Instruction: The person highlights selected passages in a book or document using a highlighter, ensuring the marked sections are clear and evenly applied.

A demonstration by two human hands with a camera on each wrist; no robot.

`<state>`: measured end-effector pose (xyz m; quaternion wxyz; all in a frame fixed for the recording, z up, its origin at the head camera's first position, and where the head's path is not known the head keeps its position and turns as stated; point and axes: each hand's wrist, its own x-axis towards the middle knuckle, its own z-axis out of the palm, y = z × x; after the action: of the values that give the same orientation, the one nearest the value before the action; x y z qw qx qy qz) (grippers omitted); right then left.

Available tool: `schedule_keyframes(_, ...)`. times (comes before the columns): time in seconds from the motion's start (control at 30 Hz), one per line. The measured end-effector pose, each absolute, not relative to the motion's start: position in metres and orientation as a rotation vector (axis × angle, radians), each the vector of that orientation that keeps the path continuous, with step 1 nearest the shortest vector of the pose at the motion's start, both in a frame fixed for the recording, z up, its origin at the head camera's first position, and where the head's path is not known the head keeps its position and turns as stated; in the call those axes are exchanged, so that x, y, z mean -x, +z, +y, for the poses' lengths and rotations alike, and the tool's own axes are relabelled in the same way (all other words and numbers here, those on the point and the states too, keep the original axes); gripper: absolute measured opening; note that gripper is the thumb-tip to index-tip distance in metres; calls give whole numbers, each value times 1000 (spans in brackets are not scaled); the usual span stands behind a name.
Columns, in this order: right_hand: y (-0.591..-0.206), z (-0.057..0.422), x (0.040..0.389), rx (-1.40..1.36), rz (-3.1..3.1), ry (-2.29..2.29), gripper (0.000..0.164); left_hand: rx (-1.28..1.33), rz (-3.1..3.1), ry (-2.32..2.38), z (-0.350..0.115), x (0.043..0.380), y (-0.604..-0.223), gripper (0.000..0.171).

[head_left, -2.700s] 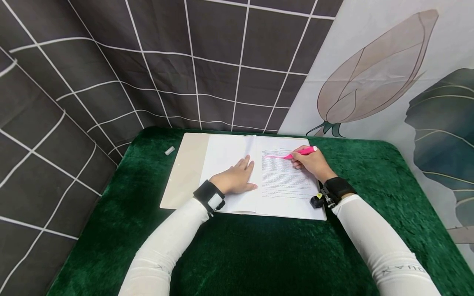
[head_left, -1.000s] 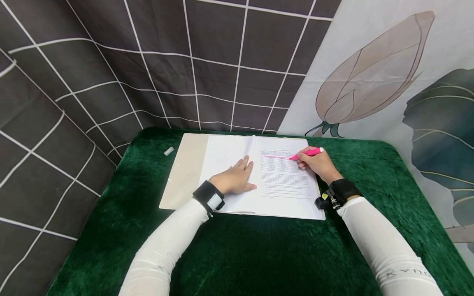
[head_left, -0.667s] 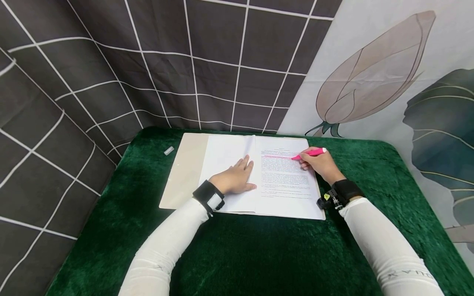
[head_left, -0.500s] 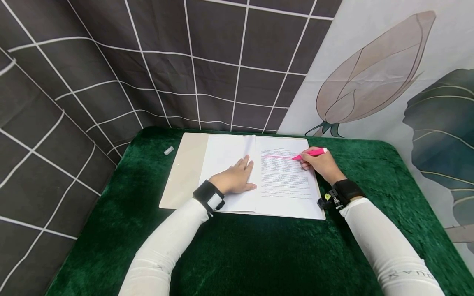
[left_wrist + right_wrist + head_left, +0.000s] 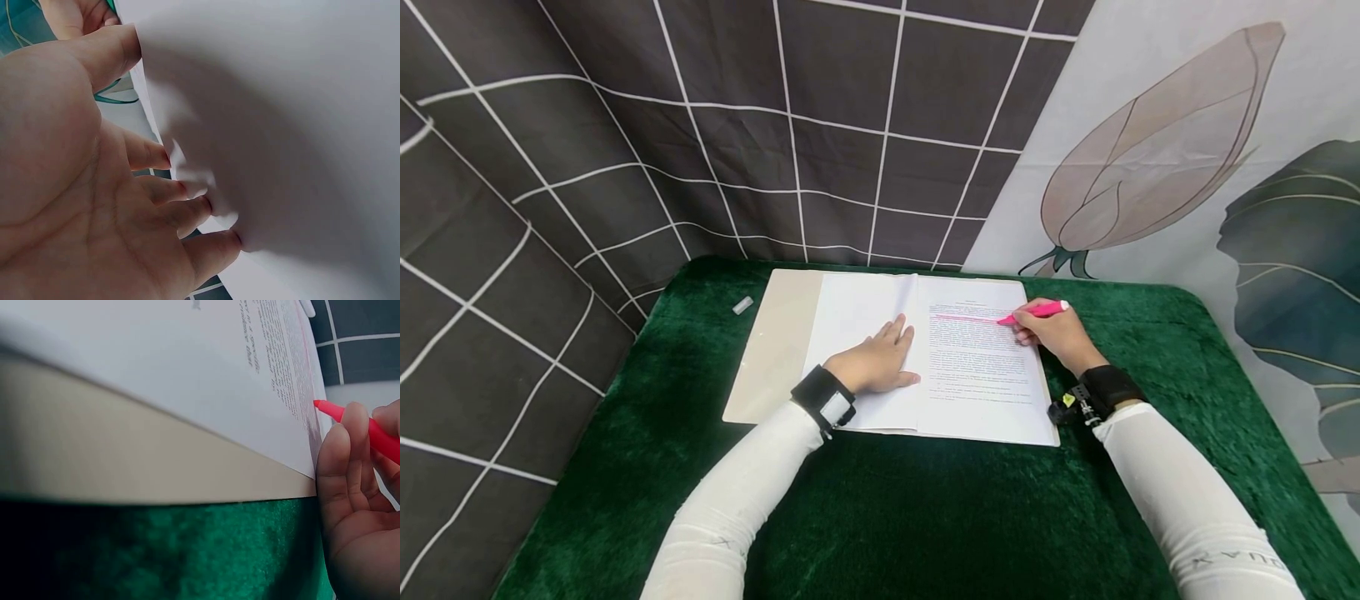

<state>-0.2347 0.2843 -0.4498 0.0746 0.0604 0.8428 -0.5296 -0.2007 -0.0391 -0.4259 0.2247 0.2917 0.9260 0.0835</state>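
My right hand (image 5: 1060,333) pinches a pink highlighter (image 5: 1047,309), its tip down on the printed page (image 5: 977,358). A pink line (image 5: 962,318) runs across the upper text and ends at the tip. In the right wrist view the highlighter (image 5: 385,442) points toward the pink streak beside the text, and the hand's edge lies at the paper's side. My left hand (image 5: 872,360) rests spread on the blank left page (image 5: 857,308) near the fold. In the left wrist view its fingertips press against the white paper (image 5: 300,125), which dents a little under them.
Beneath the pages lies an open cream folder (image 5: 775,350) on a green velvety cloth (image 5: 880,517). A small whitish block-like piece (image 5: 742,305) lies left of the folder. Behind the table hang a dark grid-patterned curtain (image 5: 842,75) and a white leaf-print one (image 5: 1120,100).
My right hand and the highlighter have slid to the right along the text, and the pink line has grown longer. The left hand has stayed in place.
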Motion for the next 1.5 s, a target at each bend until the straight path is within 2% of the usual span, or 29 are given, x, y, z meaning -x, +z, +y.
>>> schedule_keyframes(0.17, -449, 286, 235, -178, 2527, -1597, 42, -803, 2551, 230, -39, 201, -425, 85)
schedule_keyframes(0.7, -449, 293, 233, -200, 2509, -1607, 51, -793, 2546, 241, -39, 201, -425, 85)
schedule_keyframes(1.5, -448, 301, 230, -177, 2504, -1639, 44, -788, 2548, 226, -38, 200, -424, 85)
